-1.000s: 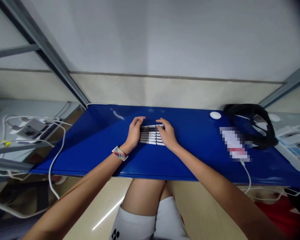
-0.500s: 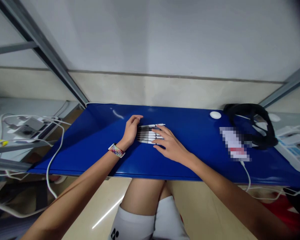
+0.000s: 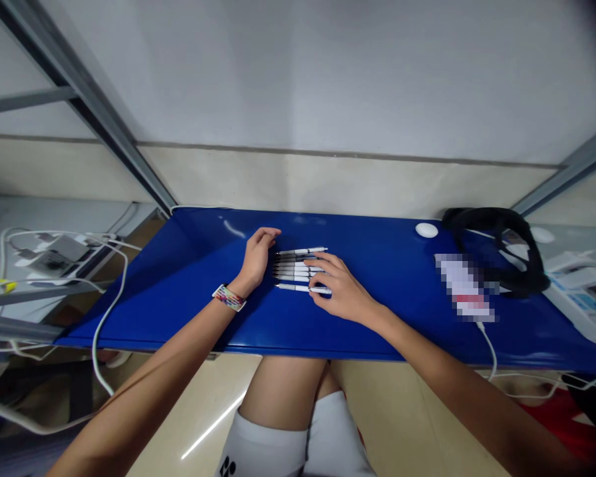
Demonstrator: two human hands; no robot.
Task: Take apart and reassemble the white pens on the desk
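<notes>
Several white pens (image 3: 293, 272) with dark tips lie side by side in a row on a blue tabletop (image 3: 278, 324), their tips toward the left. The pen closest to me (image 3: 293, 287) sits slightly apart from the row. My left hand (image 3: 258, 255) rests on its edge just left of the tips, fingers extended and slightly bent, holding nothing. Over the right ends of the pens is my right hand (image 3: 340, 286), its fingers spread across them. Its thumb is by the near side of the closest pen, whose right end shows between thumb and fingers.
To the right lie a phone-like pixelated object (image 3: 464, 288) with a white cable (image 3: 489, 351), a white oval object (image 3: 426, 230) and a black headband-like strap (image 3: 531, 245). White cables (image 3: 124, 271) and power adapters (image 3: 54, 255) are at left. Metal posts (image 3: 114, 132) flank the table.
The closest pen has shifted toward me, opening a gap from the row. My right thumb and fingers have moved slightly right, and my left hand has drawn slightly left.
</notes>
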